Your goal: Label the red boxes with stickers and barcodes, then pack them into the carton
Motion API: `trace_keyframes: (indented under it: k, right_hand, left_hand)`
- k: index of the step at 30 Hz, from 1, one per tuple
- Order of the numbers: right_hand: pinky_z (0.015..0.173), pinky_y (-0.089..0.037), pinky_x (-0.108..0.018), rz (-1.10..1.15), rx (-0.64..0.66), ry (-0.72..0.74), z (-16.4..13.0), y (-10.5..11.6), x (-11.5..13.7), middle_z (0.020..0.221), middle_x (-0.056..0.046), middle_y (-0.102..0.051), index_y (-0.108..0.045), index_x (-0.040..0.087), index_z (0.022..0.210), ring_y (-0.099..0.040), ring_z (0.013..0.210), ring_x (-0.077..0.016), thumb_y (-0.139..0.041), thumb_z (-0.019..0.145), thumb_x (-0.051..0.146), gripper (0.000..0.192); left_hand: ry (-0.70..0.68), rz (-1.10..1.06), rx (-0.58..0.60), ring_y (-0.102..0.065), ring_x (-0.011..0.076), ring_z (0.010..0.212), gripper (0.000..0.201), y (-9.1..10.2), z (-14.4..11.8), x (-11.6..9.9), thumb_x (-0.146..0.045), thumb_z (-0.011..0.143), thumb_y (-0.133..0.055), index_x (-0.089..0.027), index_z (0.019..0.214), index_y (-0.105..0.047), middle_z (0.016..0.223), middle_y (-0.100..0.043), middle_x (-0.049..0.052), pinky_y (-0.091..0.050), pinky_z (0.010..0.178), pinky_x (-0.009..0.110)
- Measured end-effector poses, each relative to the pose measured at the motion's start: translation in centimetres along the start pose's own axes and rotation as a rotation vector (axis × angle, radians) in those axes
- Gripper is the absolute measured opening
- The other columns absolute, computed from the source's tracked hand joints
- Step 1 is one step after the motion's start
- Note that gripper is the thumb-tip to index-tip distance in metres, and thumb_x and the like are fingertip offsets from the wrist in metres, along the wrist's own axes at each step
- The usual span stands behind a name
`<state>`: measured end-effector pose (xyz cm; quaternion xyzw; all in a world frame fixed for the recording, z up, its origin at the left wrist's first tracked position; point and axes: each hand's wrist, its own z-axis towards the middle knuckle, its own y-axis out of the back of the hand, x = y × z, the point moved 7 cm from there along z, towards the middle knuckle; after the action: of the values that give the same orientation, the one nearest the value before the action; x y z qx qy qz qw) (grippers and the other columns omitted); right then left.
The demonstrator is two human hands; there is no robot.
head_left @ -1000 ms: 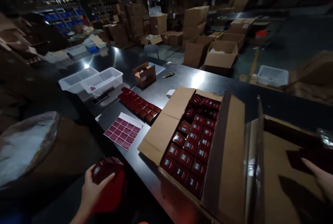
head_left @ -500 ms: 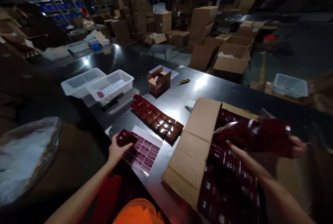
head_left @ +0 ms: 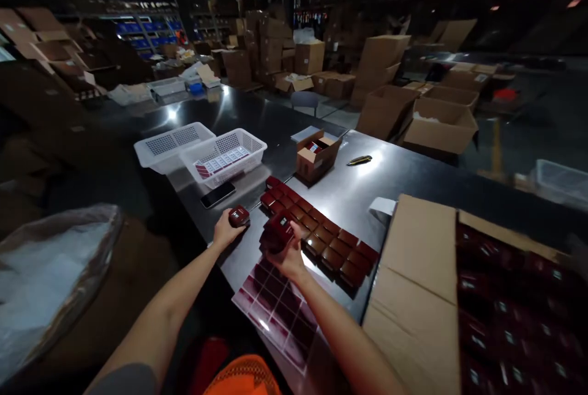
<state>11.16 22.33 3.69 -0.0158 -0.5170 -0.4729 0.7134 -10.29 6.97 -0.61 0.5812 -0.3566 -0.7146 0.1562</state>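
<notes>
My left hand (head_left: 224,231) is closed around a small dark red box (head_left: 239,216) near the table's front edge. Just to its right, my right hand (head_left: 290,258) grips another dark red box (head_left: 278,231) with pale print on it; whether it is one box or a stack I cannot tell. Beneath my right hand and forearm lies a sheet of dark red labels (head_left: 271,303), partly covered. Beyond the hands, a block of glossy dark red boxes (head_left: 337,242) stretches in rows across the metal table.
At right stands an open carton (head_left: 413,272) packed with dark red boxes. A small carton (head_left: 316,159), a utility knife (head_left: 359,160), a phone (head_left: 218,195) and white plastic baskets (head_left: 225,159) are on the table (head_left: 395,168). A lined bin (head_left: 50,291) stands at left.
My right hand has come left from above the large carton to beside my left hand, carrying dark red packaging. My left hand still holds its box. The view has turned left.
</notes>
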Motion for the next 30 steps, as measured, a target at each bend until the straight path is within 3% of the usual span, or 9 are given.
trace_keyframes:
  k: [3,5,9,13,18,21,25,27,30]
  right_hand:
    - [0.081,-0.061,-0.054,-0.001,0.052,0.034,2.7,-6.3,-3.1,0.132,-0.008,-0.054,-0.021,0.044,0.143,-0.064,0.113,-0.0338,-0.07,0.072,0.032,0.087]
    - [0.084,-0.061,-0.055,0.002,0.103,0.066,4.0,-9.5,-4.9,0.137,-0.008,-0.049,-0.014,0.048,0.144,-0.059,0.12,-0.0344,-0.068,0.071,0.027,0.094]
    - [0.09,-0.059,-0.052,0.015,0.183,0.152,5.5,-12.3,-6.0,0.137,-0.01,-0.044,-0.001,0.046,0.146,-0.056,0.125,-0.0326,-0.065,0.068,0.017,0.105]
    - [0.099,-0.052,-0.053,-0.064,0.166,0.194,6.8,-11.4,-4.3,0.137,-0.014,-0.036,-0.019,0.036,0.145,-0.05,0.127,-0.0338,-0.072,0.062,0.009,0.102]
    - [0.104,-0.046,-0.059,-0.248,0.103,0.085,7.4,-9.1,-0.9,0.136,-0.014,-0.032,-0.04,0.028,0.136,-0.041,0.131,-0.0395,-0.095,0.048,0.034,0.103]
    - [0.103,-0.044,-0.065,-0.384,0.126,-0.005,7.2,-8.9,0.4,0.144,-0.018,-0.027,-0.035,0.027,0.142,-0.035,0.136,-0.044,-0.096,0.046,0.038,0.115]
    - [0.112,-0.035,-0.066,-0.428,0.043,0.055,5.5,-7.4,2.2,0.15,-0.019,-0.024,-0.014,0.026,0.152,-0.03,0.141,-0.0419,-0.095,0.049,0.042,0.132]
    - [0.114,-0.035,-0.061,-0.408,-0.061,0.064,3.5,-5.3,3.2,0.147,-0.017,-0.03,-0.019,0.025,0.151,-0.036,0.138,-0.0378,-0.091,0.058,0.045,0.119]
    - [0.104,-0.048,-0.056,-0.411,-0.184,-0.07,-1.7,-1.4,3.7,0.14,-0.014,-0.041,-0.037,0.025,0.143,-0.05,0.127,-0.0342,-0.083,0.069,0.047,0.089]
  left_hand:
    - [-0.054,-0.028,-0.025,-0.061,0.0332,0.121,0.079,-1.9,4.3,2.9,-0.034,0.061,-0.081,-0.017,0.13,-0.047,0.129,-0.063,0.016,-0.047,0.105,0.046]
    - [-0.094,-0.046,-0.037,-0.057,0.033,0.127,0.088,-2.8,6.1,4.9,-0.039,0.064,-0.079,-0.015,0.138,-0.039,0.138,-0.056,0.019,-0.045,0.108,0.047]
    - [-0.235,-0.112,0.007,-0.051,0.0321,0.133,0.103,-4.1,7.3,7.3,-0.041,0.062,-0.079,-0.015,0.147,-0.028,0.147,-0.048,0.021,-0.041,0.112,0.046]
    - [-0.444,-0.276,0.069,-0.047,0.0336,0.136,0.097,-4.3,7.5,7.3,-0.045,0.071,-0.073,-0.015,0.15,-0.026,0.149,-0.044,0.021,-0.036,0.115,0.05]
    - [-0.464,-0.47,0.159,-0.061,0.0295,0.118,0.096,-4.4,7.9,7.1,-0.045,0.078,-0.068,-0.019,0.155,-0.017,0.138,-0.055,0.017,-0.047,0.104,0.045]
    - [-0.461,-0.546,0.148,-0.06,0.0293,0.117,0.098,-4.1,7.6,7.0,-0.045,0.078,-0.068,-0.017,0.155,-0.015,0.136,-0.054,0.018,-0.049,0.101,0.044]
    - [-0.507,-0.482,0.059,-0.041,0.0341,0.139,0.092,-3.2,7.4,6.6,-0.042,0.077,-0.071,-0.018,0.152,-0.023,0.149,-0.043,0.019,-0.032,0.117,0.051]
    - [-0.558,-0.429,0.001,-0.037,0.036,0.141,0.088,-2.3,7.4,6.1,-0.041,0.076,-0.071,-0.016,0.148,-0.028,0.149,-0.042,0.02,-0.022,0.121,0.054]
    - [-0.629,-0.416,-0.114,-0.037,0.0374,0.139,0.082,-0.3,6.5,6.5,-0.042,0.074,-0.07,-0.01,0.14,-0.033,0.144,-0.043,0.023,-0.019,0.121,0.055]
